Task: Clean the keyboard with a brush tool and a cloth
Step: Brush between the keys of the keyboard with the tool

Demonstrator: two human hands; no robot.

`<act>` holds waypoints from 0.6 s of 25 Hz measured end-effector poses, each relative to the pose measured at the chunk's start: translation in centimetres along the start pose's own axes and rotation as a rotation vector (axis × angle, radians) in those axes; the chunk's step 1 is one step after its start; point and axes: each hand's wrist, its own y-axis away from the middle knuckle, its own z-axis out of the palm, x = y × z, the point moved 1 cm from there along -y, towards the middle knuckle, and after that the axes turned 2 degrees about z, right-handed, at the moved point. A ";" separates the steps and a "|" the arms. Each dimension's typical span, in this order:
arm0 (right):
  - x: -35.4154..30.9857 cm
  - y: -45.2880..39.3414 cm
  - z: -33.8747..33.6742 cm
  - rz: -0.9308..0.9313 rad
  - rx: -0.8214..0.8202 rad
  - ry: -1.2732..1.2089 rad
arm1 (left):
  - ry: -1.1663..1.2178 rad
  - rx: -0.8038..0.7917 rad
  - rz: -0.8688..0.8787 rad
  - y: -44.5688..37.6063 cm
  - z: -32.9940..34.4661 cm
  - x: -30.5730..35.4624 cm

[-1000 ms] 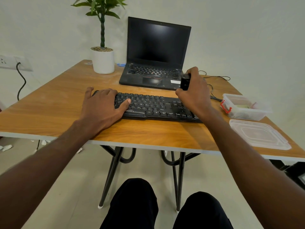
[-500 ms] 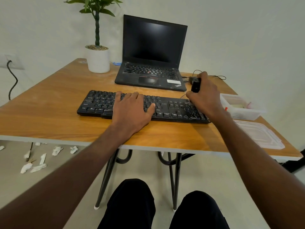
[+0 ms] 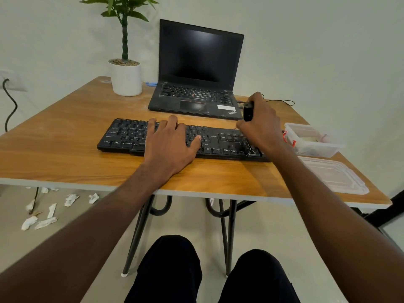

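A black keyboard (image 3: 131, 136) lies across the middle of the wooden table (image 3: 65, 149). My left hand (image 3: 170, 143) rests flat on its centre keys with the fingers spread. My right hand (image 3: 260, 125) grips the black brush tool (image 3: 248, 111) upright over the keyboard's right end; the brush's lower tip is hidden behind my fingers. No cloth is visible.
An open black laptop (image 3: 196, 68) stands behind the keyboard, with a potted plant (image 3: 125, 77) to its left. At the right sit a clear plastic box (image 3: 312, 138) with a red clip and its flat lid (image 3: 334, 173). Paper scraps (image 3: 43, 211) litter the floor.
My left hand slid from the keyboard's left end to its centre. The right hand with the brush stayed at the right end. The camera view shifted slightly.
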 end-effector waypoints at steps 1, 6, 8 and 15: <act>0.2 0.0 -0.1 0.002 0.042 0.059 | -0.002 -0.005 0.000 0.0 0.0 0.0; -1.7 0.5 1.0 0.037 -0.079 -0.315 | -0.005 0.005 0.001 -0.1 0.0 0.0; -1.5 0.2 0.6 0.084 -0.137 -0.444 | -0.007 0.006 0.003 -0.1 0.1 -0.1; 2.9 -0.4 -1.9 0.088 0.058 0.051 | -0.019 0.007 0.001 -0.1 0.0 -0.1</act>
